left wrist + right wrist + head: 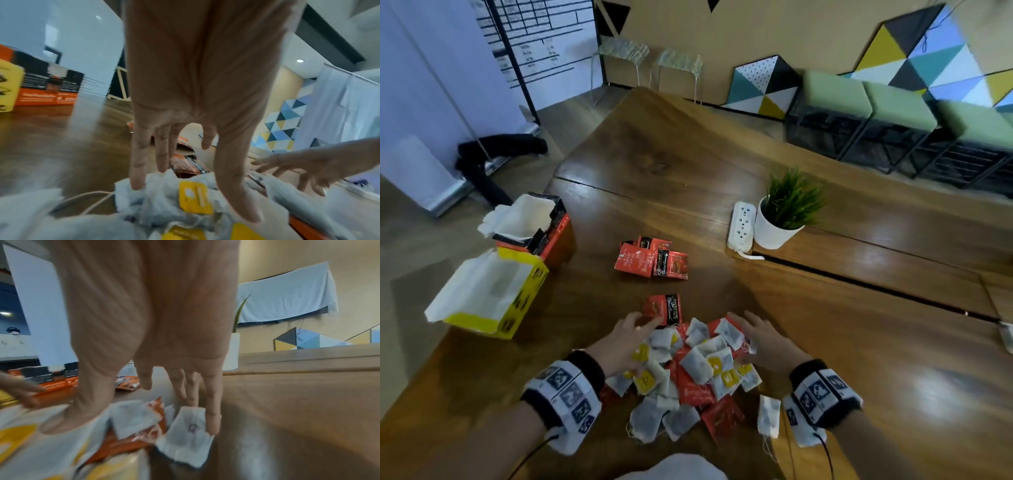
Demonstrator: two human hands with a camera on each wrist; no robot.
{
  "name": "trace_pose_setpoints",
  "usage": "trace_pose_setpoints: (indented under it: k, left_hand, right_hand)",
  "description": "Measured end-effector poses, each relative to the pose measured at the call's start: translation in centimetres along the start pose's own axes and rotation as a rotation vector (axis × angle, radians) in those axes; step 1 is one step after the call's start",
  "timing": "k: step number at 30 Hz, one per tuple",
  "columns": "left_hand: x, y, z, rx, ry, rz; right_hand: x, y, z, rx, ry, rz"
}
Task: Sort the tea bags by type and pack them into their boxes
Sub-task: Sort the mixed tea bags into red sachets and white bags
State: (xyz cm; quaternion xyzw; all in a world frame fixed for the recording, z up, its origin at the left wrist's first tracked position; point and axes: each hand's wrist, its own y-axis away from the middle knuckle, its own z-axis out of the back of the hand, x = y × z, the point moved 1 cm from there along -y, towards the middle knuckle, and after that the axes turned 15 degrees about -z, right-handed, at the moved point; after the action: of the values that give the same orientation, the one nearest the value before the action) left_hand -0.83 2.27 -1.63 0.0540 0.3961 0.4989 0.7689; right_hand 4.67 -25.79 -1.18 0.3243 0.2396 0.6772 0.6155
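A mixed pile of tea bags (pixel 688 373) lies at the table's near edge: white paper bags with yellow tags and red foil sachets. My left hand (pixel 628 337) rests on the pile's left side, fingers straight (pixel 136 178), touching white bags (pixel 164 194). My right hand (pixel 760 337) lies spread on the pile's right side, its fingers (pixel 212 418) touching a white bag (pixel 189 434). One red sachet (pixel 662 309) sits just beyond the pile. Several sorted red sachets (pixel 650 258) lie farther out. An open yellow box (pixel 493 294) and an open red box (pixel 534 226) stand at the left.
A white potted plant (pixel 779 219) and a white power strip (pixel 741 224) stand right of centre on the wooden table (pixel 654 154). One white tea bag (pixel 768 414) lies apart near my right wrist. Green stools line the far right wall.
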Motion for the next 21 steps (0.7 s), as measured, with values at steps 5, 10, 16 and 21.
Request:
trace_pose_setpoints:
  k: [5,10,16,21]
  left_hand:
    - [-1.1,-0.6,-2.3,-0.126,-0.197,-0.001]
    - [-0.7,0.6,-3.2,-0.259,-0.204,-0.045]
    - [-0.8,1.9,-3.4,-0.358,-0.226,-0.096]
    - [-0.5,2.1,-3.7,-0.324,-0.219,-0.169]
  right_hand:
    - [2.8,1.5,-3.1,-0.197,0.015,0.074]
    - [2.8,1.7,-5.3,-0.379,-0.173,0.079]
    - [1.5,1.3,-6.9,-0.44,-0.271,0.113]
    - [1.2,1.3,-8.4,-0.396,-0.346,0.163]
